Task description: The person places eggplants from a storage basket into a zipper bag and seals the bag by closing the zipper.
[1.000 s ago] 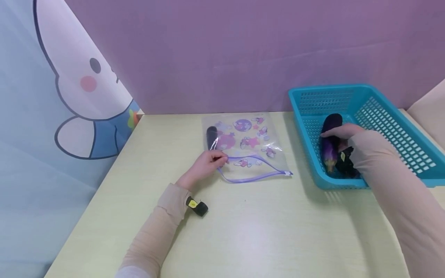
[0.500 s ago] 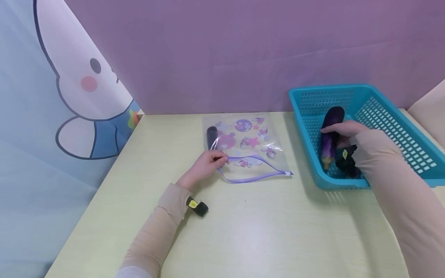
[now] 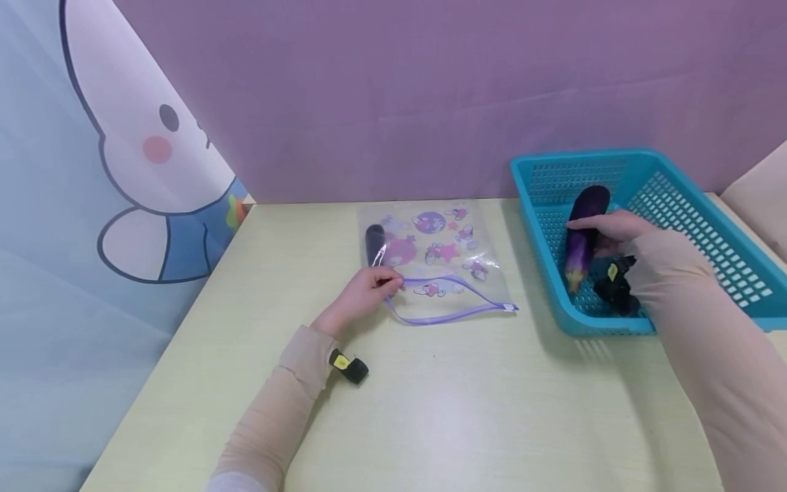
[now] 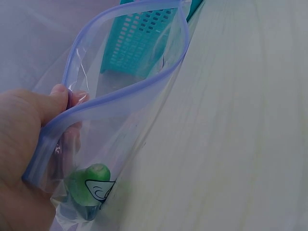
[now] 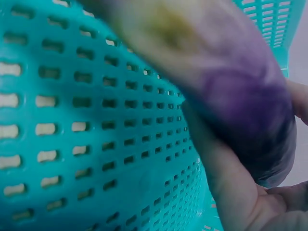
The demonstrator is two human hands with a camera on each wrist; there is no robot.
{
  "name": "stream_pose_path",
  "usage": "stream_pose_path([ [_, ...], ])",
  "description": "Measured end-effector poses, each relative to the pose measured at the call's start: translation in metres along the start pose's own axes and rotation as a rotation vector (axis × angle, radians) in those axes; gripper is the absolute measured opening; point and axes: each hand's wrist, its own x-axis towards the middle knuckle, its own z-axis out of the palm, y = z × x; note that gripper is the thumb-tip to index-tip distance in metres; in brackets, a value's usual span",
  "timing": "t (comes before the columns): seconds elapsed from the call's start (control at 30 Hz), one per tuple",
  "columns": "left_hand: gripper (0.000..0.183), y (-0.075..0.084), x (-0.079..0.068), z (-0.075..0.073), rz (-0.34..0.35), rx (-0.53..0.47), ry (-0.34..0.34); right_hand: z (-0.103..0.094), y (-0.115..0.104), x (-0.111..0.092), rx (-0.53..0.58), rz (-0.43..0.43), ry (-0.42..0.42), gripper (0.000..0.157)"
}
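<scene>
A clear zip bag [image 3: 430, 239] with pink and purple prints lies flat on the table, its purple-edged mouth [image 4: 130, 89] spread apart. My left hand [image 3: 363, 292] pinches the left end of that mouth between thumb and fingers. Inside the bag, by its left side, is a long dark eggplant [image 3: 375, 244]; its green stem end [image 4: 89, 185] shows below my fingers in the left wrist view. My right hand [image 3: 611, 229] grips another purple eggplant [image 3: 587, 236] around its middle within the turquoise basket. Its pale stem end points toward me, close to the basket's left wall.
The turquoise perforated basket [image 3: 713, 225] stands at the table's right side. Behind the table [image 3: 430, 410] rises a purple cloth backdrop [image 3: 430, 102]. At left hangs a blue cloth [image 3: 55, 307] with a cartoon rabbit. A black wrist camera [image 3: 350, 367] sits by the left cuff.
The eggplant in my right hand has shifted up and tilted within the basket, its stem end swinging left. My left hand and the bag have stayed where they were.
</scene>
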Motion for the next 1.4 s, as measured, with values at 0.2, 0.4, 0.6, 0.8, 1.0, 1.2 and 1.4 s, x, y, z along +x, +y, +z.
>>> stream_pose_path([
  [0.2,0.016,-0.0002,0.0004,0.0004,-0.005,-0.009,0.002,0.0004,0.0006,0.0006,0.033,-0.018,0.002,0.098],
  [0.4,0.016,-0.0001,0.0002,0.0003,-0.002,-0.004,0.004,0.0002,0.0004,0.0036,0.099,-0.006,-0.039,0.102],
  [0.6,0.016,-0.0005,0.0002,0.0006,0.018,0.001,0.007,-0.0004,-0.0016,0.003,0.152,0.0,-0.074,0.103],
  [0.8,0.016,0.0005,-0.0007,0.0006,0.012,0.006,0.013,0.0006,-0.0035,0.0025,0.179,-0.006,-0.078,0.102],
  [1.0,0.016,-0.0001,-0.0001,0.0008,0.021,0.013,0.009,-0.0001,-0.0036,0.0033,0.22,-0.008,-0.063,0.104],
  [1.2,0.016,-0.0012,0.0007,0.0011,0.022,0.006,0.005,-0.0025,-0.0044,0.0016,0.229,0.011,-0.065,0.105],
  [1.4,0.016,-0.0004,-0.0005,0.0001,0.018,0.006,0.008,-0.0026,-0.0067,0.0039,0.32,0.002,-0.095,0.104],
])
